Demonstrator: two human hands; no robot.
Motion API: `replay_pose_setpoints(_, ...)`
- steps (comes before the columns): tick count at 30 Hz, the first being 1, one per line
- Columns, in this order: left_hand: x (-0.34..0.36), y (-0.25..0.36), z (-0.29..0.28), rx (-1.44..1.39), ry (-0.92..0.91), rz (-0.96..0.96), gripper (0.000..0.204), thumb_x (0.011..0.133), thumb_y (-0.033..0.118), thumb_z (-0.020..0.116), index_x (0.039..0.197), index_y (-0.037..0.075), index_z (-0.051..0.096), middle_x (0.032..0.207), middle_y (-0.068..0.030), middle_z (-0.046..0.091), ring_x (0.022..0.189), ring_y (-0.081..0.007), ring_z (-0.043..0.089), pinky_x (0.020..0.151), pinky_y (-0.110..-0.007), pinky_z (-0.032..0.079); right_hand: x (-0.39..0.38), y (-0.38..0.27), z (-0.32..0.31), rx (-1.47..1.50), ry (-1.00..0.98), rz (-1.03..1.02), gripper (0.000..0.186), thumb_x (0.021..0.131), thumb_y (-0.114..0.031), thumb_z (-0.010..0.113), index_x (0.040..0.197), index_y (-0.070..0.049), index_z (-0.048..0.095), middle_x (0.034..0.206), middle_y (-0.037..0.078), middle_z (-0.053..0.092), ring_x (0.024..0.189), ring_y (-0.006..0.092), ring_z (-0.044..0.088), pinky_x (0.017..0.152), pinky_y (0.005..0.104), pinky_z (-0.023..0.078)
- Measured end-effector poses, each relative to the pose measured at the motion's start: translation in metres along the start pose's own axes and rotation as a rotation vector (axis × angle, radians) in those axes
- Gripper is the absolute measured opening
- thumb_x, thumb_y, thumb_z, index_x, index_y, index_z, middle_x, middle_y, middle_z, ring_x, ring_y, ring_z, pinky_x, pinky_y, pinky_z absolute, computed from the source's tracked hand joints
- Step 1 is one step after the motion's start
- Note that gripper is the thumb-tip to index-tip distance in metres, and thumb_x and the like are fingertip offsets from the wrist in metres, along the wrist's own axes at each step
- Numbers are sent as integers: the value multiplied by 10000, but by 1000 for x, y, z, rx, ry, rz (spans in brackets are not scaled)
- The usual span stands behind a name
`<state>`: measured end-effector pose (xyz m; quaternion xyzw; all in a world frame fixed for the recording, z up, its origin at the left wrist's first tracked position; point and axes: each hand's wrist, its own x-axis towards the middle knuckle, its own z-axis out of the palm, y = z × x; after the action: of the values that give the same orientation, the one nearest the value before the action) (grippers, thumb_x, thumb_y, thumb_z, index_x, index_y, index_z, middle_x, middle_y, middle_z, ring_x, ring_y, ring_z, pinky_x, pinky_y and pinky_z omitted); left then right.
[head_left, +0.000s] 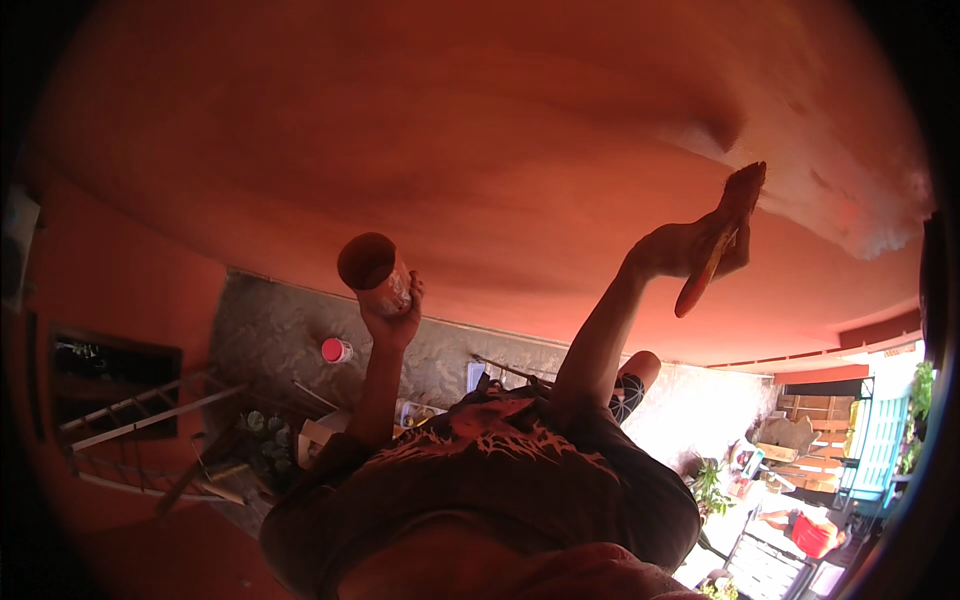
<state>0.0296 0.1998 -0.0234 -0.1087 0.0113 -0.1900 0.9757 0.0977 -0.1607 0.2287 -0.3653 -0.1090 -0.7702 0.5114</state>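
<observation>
My left hand (398,324) is wrapped round a paint-smeared cup (388,292), its open mouth tilted towards me and the inside dark. Raised at the right, my right hand (682,248) grips a paintbrush (742,190) with its bristles up and its reddish handle pointing down. The bristles are close to the orange-red wall (500,200); whether they touch it I cannot tell. Beside the brush, a pale, patchy area (850,215) of the wall shows through with uneven colour.
A ladder (150,412) leans at the left near a dark window (115,385). On the grey floor (270,320) stands a small bucket (337,350) with a red top. At the lower right are plants (711,490), a turquoise slatted structure (873,450) and a person in red (814,536).
</observation>
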Motion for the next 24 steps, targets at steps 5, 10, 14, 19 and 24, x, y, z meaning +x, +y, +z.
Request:
replay_pose_setpoints(5, -9, 4, -9, -10, 4, 37, 892, 812, 527, 763, 1375, -80, 429, 1300, -231, 502, 1210, -336, 518, 1036, -399, 537, -80, 3, 41, -502, -332, -293, 115, 966, -9, 640, 1079, -4, 658, 1136, 196, 648, 1035, 335, 639, 838, 451, 539)
replay_pose_setpoints(10, -14, 10, -15, -38, -23, 62, 895, 817, 538, 761, 1368, -86, 431, 1287, -229, 506, 1203, -339, 524, 1031, -396, 540, -157, -48, 119, -292, -803, -33, 257, 705, -99, 688, 955, -115, 635, 1179, 112, 653, 1100, 349, 626, 681, 428, 566)
replay_pose_setpoints(14, -11, 16, -15, -27, -19, 58, 914, 814, 553, 763, 1360, -98, 427, 1281, -228, 507, 1192, -341, 533, 1028, -395, 541, -160, -58, 136, 6, -1044, 102, 309, 765, -8, 655, 1062, -90, 686, 1048, 109, 671, 875, 307, 675, 642, 405, 567)
replay_pose_setpoints(19, -9, 16, -4, -71, -22, 35, 918, 813, 556, 762, 1358, -101, 425, 1281, -232, 506, 1190, -341, 535, 1028, -397, 541, -95, -2, 82, -69, -565, 4, 145, 943, -60, 642, 1082, -54, 680, 1016, 100, 659, 849, 274, 673, 655, 384, 532)
replay_pose_setpoints(24, -6, 22, -10, -30, -31, 21, 927, 803, 569, 763, 1364, -90, 431, 1282, -230, 511, 1190, -339, 535, 1028, -400, 540, -40, -1, 22, -77, -140, 13, 81, 1004, -14, 558, 1070, 17, 596, 1112, 215, 667, 963, 321, 665, 923, 425, 529)
